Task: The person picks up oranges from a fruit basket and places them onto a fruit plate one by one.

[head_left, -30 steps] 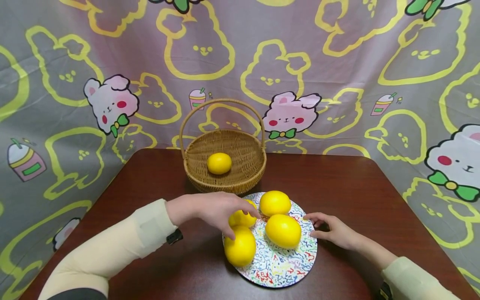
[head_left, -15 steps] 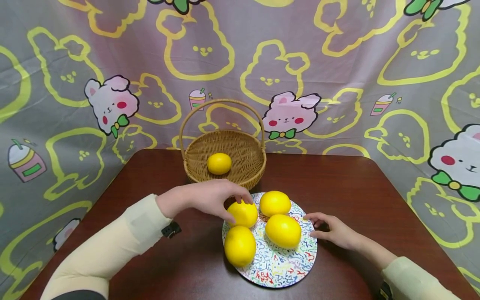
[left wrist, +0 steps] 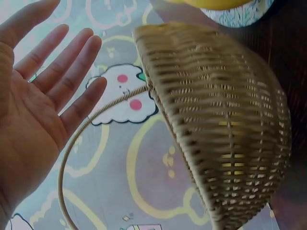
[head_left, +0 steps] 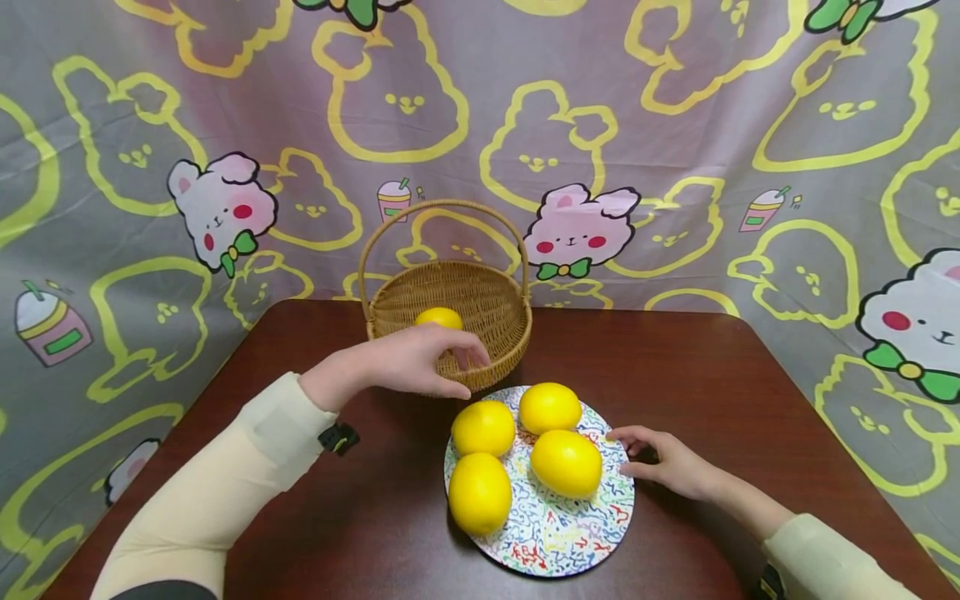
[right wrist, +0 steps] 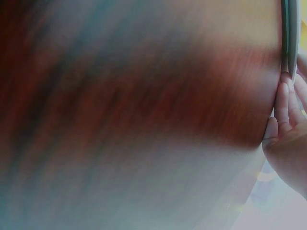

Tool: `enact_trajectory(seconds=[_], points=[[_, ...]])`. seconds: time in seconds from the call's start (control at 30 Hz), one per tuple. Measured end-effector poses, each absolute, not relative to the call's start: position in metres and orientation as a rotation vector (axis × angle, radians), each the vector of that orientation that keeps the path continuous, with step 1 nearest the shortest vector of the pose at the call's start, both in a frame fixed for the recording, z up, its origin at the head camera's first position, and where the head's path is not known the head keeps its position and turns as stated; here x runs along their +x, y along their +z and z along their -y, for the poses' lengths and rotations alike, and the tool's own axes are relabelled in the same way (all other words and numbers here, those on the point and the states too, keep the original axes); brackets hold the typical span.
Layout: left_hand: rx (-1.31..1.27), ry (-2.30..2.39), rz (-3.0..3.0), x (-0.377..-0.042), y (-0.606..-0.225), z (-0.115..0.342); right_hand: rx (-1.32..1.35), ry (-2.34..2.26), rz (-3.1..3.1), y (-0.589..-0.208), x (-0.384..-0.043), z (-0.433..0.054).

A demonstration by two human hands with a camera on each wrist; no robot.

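My left hand (head_left: 423, 362) hovers in front of the wicker basket (head_left: 487, 304), fingers spread and holding nothing. In the left wrist view its bare palm (left wrist: 36, 110) shows beside the basket's woven side (left wrist: 216, 124). A yellow lemon (head_left: 441, 317) lies inside the basket, partly hidden by that hand. Several more lemons rest on the round patterned plate (head_left: 558, 542): one (head_left: 483, 429) nearest the left hand, another (head_left: 480, 493) in front of it. My right hand (head_left: 667, 462) touches the plate's right rim with its fingertips, fingers loosely bent; the right wrist view shows fingers (right wrist: 283, 103) at the plate's edge.
The dark red-brown wooden table (head_left: 660, 358) bears the basket at the back and the plate nearer me. A tall handle (head_left: 450, 202) arches over the basket. Behind the table hangs a cloth (head_left: 675, 125) with cartoon bunnies.
My left hand has drawn away from the lemons on the plate, moving up and left to the basket's front. The right hand has stayed at the plate's rim.
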State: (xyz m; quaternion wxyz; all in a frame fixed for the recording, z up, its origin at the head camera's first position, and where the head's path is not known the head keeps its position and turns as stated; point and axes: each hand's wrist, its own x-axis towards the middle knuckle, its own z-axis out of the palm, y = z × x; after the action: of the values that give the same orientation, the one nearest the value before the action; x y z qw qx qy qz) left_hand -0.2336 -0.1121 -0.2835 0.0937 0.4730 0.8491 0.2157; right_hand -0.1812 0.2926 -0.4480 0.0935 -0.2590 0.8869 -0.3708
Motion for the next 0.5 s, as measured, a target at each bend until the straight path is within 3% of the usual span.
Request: enact_trajectory(seconds=[0.5], points=[[1.347, 0.641, -2.642, -0.273, -0.278, 0.127, -0.774, -1.100, -2.636, -0.450, -0.182, -0.294]])
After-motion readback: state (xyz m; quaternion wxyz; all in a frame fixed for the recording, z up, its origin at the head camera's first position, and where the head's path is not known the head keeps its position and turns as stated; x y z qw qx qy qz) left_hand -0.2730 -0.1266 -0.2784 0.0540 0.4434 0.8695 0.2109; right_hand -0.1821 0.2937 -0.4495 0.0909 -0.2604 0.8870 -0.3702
